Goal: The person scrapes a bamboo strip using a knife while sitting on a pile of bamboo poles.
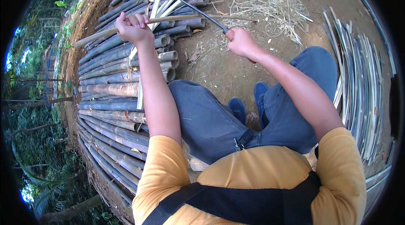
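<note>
My left hand [136,29] is closed around a long, thin bamboo strip [99,37] that lies crosswise in front of me. One end sticks out past the hand to the left, and the other, thinner end reaches right over the dirt. In my right hand [244,44] is the handle of a long, narrow knife [216,23]. Its dark blade points away and to the left, crossing the strip between my hands. Whether the edge bites into the strip, I cannot tell. Several pale split bamboo strips [171,3] lie beyond the left hand, on the poles.
Many dark bamboo poles [112,88] are stacked along my left. Curly pale shavings [274,10] are heaped on the dirt ahead. A bundle of long split strips [362,86] lies to my right. My knees are bent, with blue shoes [237,109] between them. Green plants grow at far left.
</note>
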{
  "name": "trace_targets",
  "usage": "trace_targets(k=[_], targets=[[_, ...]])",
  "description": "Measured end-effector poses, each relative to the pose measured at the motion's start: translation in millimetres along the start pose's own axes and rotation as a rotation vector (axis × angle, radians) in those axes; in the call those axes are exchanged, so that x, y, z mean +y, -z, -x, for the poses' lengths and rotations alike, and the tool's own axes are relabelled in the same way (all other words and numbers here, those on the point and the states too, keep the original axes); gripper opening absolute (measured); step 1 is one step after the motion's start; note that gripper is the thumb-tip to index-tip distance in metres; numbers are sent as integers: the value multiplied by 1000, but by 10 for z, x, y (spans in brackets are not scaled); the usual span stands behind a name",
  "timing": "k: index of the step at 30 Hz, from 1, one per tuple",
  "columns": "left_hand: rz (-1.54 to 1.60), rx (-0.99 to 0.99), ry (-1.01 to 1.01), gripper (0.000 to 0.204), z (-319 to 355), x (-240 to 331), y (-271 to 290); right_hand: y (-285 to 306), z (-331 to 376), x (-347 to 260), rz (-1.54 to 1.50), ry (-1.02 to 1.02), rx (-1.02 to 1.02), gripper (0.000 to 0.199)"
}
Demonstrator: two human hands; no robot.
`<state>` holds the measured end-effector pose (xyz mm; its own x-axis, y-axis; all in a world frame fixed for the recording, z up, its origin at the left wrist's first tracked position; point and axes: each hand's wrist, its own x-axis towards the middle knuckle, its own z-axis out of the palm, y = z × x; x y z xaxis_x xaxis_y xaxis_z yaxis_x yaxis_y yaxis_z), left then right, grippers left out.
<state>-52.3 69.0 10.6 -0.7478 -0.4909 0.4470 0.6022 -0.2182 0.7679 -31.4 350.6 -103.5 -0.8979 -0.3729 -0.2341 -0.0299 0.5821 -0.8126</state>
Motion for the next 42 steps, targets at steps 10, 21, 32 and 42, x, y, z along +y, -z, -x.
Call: trace_targets(k=[10, 21, 32, 42], targets=[[-49, -14, 0, 46, -20, 28, 82, 40, -40, -48, 56, -25, 1, 23], [32, 49, -3, 42, -46, 37, 110, 70, 43, -141, 122, -2, -13, 23], [-49, 73, 4, 47, 1, 32, 15, 49, 271, -103, 117, 13, 17, 23], [-47, 21, 27, 45, 3, 66, 51, 48, 95, 49, 135, -44, 28, 26]])
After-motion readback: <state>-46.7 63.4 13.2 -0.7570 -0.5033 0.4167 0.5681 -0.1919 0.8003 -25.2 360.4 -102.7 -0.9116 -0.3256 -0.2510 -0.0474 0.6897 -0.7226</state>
